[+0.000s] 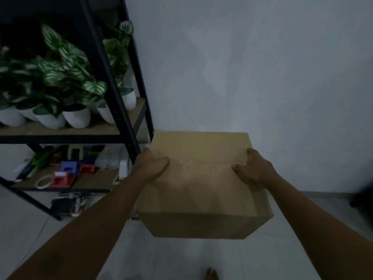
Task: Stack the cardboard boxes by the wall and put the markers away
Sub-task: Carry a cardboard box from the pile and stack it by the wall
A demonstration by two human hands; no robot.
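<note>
**Holding a cardboard box at a dim wall corner**

Gripping a closed brown cardboard box (201, 178) from both sides, the left hand (152, 165) and the right hand (255, 168) sit on its top flaps, thumbs on the lid and fingers (238, 168) curled over the side edges. The box is close to the plain pale grey wall (262, 67), just right of a black metal shelving rack (113, 81); whether it rests on anything beneath cannot be told. Below it lies a light tiled floor (181, 259), with a bare foot (212, 273) at the bottom edge.

The room is dim. On the rack's upper wooden shelf (80, 130), green-and-white leafed plants (60, 63) stand in white pots (76, 117). The lower shelf carries blue, red and pink plastic tape dispensers (64, 177), a roll of pale tape (42, 181) and other small items too blurred to name. More clutter lies on the floor under the rack.
</note>
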